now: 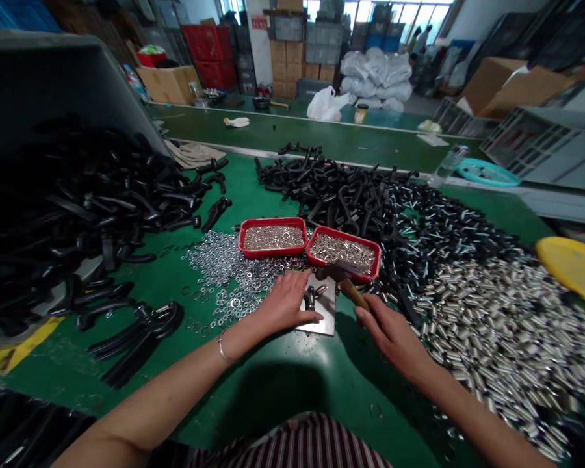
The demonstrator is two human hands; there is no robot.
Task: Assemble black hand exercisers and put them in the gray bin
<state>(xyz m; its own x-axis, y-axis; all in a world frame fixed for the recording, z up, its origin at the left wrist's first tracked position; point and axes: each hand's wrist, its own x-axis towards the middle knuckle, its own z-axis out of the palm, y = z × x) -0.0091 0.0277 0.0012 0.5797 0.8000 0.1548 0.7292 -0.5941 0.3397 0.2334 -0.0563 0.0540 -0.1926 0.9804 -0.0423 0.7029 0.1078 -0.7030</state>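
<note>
While gripping, right hand (392,335) raises hammer (344,279).

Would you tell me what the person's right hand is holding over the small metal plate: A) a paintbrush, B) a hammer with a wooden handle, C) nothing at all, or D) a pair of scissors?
B: the right hand grips the wooden handle of a hammer, whose dark head sits above the metal plate where the left hand steadies a small part.
</note>
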